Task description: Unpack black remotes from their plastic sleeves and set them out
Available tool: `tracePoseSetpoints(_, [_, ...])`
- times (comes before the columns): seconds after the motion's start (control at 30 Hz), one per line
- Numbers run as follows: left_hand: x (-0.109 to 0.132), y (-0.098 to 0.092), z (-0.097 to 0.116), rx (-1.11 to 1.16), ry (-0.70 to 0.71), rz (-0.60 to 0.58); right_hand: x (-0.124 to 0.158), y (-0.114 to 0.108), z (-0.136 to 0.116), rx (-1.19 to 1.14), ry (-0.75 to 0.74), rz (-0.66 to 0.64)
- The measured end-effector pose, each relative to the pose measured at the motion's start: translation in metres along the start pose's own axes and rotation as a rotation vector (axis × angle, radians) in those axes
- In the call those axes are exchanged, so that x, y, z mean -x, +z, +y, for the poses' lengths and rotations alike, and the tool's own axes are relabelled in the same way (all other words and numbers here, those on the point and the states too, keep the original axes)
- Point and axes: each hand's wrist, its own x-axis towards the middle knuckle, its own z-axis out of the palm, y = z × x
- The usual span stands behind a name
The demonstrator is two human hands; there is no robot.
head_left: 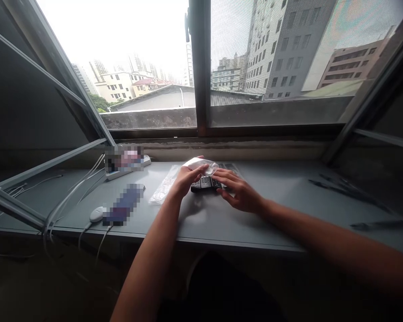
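Note:
On the desk ahead of me lies a black device with rows of keys, possibly a calculator; part of it is hidden under my hands. Above its far end, my left hand is closed on a crumpled piece of clear plastic, thumb on top. My right hand reaches in from the right with its fingers stretched out, the tips at the keys and close to the plastic's edge. Whether those tips touch either one I cannot tell. A flat clear plastic bag lies left of my left wrist.
On the left are a power strip, a blurred dark phone-like object, a white round gadget and loose white cables. Dark thin items lie on the right. A window and metal frames border the grey desk.

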Motion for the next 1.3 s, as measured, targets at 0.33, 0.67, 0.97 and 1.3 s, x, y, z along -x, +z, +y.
tracePoseSetpoints(0.33, [0.003,0.001,0.002,-0.045,-0.009,-0.01,0.002,0.0,0.006,0.038,-0.022,0.01])
tracePoseSetpoints(0.67, [-0.001,0.0,-0.001,-0.027,0.003,0.022,-0.001,0.0,0.003,0.026,-0.028,0.078])
tracePoseSetpoints(0.97, [0.002,0.002,0.0,-0.033,-0.011,0.005,0.001,0.003,0.007,0.001,-0.037,0.025])
tracePoseSetpoints(1.3, [0.006,0.006,0.006,-0.141,-0.032,-0.006,0.003,0.004,0.008,0.031,-0.024,0.036])
